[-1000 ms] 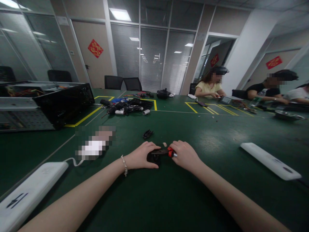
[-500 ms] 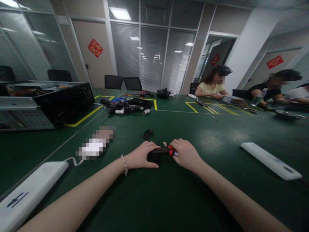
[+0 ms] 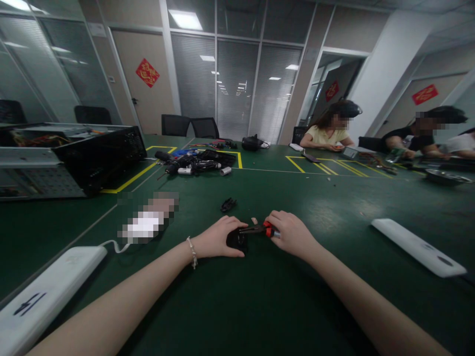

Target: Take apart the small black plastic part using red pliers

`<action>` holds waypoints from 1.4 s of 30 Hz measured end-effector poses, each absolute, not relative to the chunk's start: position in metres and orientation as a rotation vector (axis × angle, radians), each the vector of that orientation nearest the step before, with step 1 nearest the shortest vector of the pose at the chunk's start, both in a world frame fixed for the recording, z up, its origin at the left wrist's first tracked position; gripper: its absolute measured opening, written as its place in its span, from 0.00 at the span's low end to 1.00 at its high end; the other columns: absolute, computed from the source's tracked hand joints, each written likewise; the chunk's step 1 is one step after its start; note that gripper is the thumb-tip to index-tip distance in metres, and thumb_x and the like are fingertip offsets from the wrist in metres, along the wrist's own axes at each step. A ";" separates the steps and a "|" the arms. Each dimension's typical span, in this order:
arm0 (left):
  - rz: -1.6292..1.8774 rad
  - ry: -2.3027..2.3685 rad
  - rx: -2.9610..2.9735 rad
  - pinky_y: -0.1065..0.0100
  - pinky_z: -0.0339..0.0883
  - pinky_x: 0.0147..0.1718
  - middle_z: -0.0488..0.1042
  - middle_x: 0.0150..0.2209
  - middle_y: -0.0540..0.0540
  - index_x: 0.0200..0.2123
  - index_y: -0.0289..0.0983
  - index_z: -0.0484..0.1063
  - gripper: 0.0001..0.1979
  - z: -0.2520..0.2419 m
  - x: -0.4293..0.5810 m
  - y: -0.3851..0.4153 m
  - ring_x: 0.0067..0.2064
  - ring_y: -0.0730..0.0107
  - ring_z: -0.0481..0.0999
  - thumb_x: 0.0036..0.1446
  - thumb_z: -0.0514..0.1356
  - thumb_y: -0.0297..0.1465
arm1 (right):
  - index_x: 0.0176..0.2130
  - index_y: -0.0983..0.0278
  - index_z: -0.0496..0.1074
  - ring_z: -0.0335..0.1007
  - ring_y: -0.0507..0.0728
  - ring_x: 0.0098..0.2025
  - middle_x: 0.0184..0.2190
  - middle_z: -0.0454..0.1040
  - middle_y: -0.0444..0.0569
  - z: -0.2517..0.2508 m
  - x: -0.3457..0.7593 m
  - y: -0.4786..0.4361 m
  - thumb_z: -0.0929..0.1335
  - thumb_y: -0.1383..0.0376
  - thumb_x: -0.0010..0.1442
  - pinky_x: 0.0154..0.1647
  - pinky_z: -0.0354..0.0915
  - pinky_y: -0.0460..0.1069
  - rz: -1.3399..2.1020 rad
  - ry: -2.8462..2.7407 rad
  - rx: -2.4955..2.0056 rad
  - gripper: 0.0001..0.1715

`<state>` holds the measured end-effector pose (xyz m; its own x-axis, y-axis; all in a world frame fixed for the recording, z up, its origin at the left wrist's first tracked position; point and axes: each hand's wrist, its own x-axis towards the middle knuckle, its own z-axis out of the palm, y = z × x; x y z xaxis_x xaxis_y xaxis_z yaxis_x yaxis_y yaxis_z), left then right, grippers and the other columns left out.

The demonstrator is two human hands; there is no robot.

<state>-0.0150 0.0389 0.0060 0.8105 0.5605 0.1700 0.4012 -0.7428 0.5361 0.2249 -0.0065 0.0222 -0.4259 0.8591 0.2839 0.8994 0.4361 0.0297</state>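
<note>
My left hand grips a small black part against the green table, thumb on the near side and fingers on the far side. I cannot make out what kind of part it is. My right hand is closed around the red handles of a pair of needle-nose pliers. The jaws point left and reach over the top of the black part; whether they touch it I cannot tell. Just beyond the pliers lies a small pale scrap. A loose black piece rests farther off.
White power strips lie at left and right. An opened computer case stands at far left. Beyond my hands is a pile of tools and cables. Several people sit at the far right.
My right hand has drawn the pliers slightly to the right, and their jaws show a little more apart. My left hand and the black part have hardly moved.
</note>
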 end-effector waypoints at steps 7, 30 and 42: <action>0.466 0.697 2.533 0.59 0.57 0.48 0.63 0.48 0.44 0.53 0.41 0.59 0.34 0.005 -0.015 0.039 0.48 0.59 0.62 0.43 0.64 0.44 | 0.36 0.66 0.68 0.61 0.56 0.38 0.34 0.68 0.50 0.021 0.222 -0.004 0.65 0.68 0.48 0.42 0.57 0.51 -0.341 -2.451 -1.412 0.11; 0.445 0.710 2.520 0.59 0.58 0.47 0.64 0.48 0.44 0.54 0.42 0.58 0.35 0.005 -0.014 0.039 0.48 0.58 0.63 0.43 0.63 0.44 | 0.36 0.65 0.68 0.61 0.55 0.35 0.34 0.69 0.49 0.014 0.215 -0.006 0.66 0.67 0.49 0.34 0.57 0.48 -0.376 -2.484 -1.499 0.10; 0.455 0.707 2.512 0.58 0.58 0.47 0.63 0.49 0.44 0.54 0.42 0.58 0.35 0.005 -0.014 0.039 0.49 0.57 0.63 0.43 0.63 0.44 | 0.40 0.66 0.68 0.61 0.55 0.36 0.35 0.70 0.50 0.014 0.212 -0.007 0.65 0.66 0.50 0.34 0.57 0.49 -0.434 -2.469 -1.507 0.14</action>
